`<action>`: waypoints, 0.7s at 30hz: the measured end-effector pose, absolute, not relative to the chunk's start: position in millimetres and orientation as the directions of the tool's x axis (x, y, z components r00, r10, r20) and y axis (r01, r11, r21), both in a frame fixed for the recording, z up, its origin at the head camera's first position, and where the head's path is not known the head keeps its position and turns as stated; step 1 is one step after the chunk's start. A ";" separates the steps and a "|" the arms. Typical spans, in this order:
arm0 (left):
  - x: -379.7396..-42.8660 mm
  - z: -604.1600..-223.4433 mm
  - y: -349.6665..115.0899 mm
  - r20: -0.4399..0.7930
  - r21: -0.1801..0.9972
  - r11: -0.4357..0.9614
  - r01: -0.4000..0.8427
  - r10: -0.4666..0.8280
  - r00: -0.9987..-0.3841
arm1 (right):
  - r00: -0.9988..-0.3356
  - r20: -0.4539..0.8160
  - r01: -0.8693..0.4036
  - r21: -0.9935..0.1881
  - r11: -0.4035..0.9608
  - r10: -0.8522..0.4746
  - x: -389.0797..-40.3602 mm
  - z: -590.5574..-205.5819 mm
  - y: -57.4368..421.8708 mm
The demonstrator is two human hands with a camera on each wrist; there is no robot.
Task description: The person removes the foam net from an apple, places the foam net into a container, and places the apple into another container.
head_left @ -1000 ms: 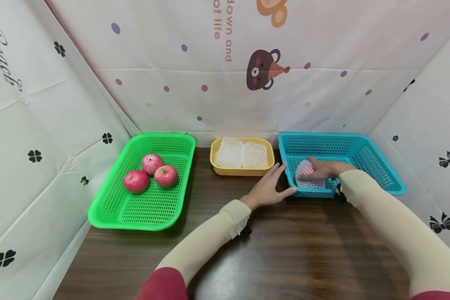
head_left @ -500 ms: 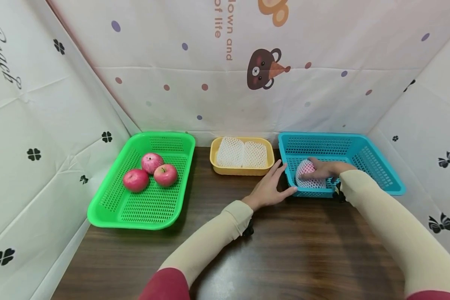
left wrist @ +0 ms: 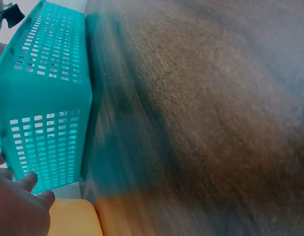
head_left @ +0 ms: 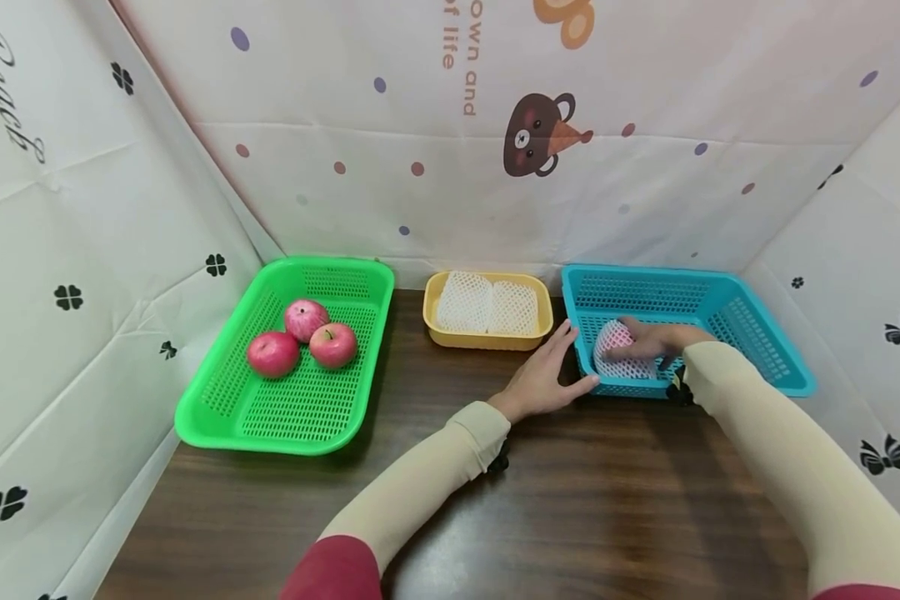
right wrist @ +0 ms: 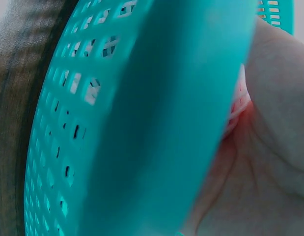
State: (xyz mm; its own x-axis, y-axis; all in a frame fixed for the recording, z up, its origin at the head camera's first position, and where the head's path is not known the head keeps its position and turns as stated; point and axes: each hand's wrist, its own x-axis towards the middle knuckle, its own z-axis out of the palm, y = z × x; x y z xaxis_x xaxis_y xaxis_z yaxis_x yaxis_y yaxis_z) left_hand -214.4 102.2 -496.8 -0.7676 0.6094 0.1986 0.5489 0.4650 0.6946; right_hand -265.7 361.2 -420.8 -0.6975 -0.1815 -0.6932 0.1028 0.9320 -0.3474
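Note:
In the head view my right hand (head_left: 656, 343) reaches into the blue plastic basket (head_left: 768, 342) on the right and grips an apple in a white foam net (head_left: 612, 337). Thumb and fingers spread over its sides, near the basket's front left corner. The right wrist view has the basket wall (right wrist: 156, 128) across it, with the palm (right wrist: 274, 123) behind and a sliver of pink netting between. My left hand (head_left: 543, 382) lies with fingers outstretched at the basket's left front corner, fingertips right at the rim. Its fingers (left wrist: 29, 182) overlap the basket wall in the left wrist view.
A green basket (head_left: 292, 421) with three red apples (head_left: 333, 345) stands at the left. Between the baskets, a small yellow tray (head_left: 487, 342) holds two flat white foam nets (head_left: 465, 302). Everything sits on a dark wooden table (head_left: 570, 500) before printed cloth walls.
The head view has tilted a little. Both hands keep their places, the right on the netted apple and the left at the blue basket's corner.

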 end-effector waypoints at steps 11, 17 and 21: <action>-214.6 -498.7 104.9 0.226 0.659 0.479 0.580 0.610 -0.759 | -0.689 -0.707 0.117 -0.329 0.937 -0.162 -270.4 -420.7 357.7; -215.3 -498.4 105.0 0.228 0.641 0.497 0.585 0.605 -0.763 | -0.680 -0.712 0.118 -0.341 0.933 -0.174 -271.3 -419.4 355.9; -216.0 -499.7 104.6 0.232 0.639 0.496 0.589 0.605 -0.762 | -0.682 -0.707 0.091 -0.339 0.936 -0.190 -271.5 -418.8 354.8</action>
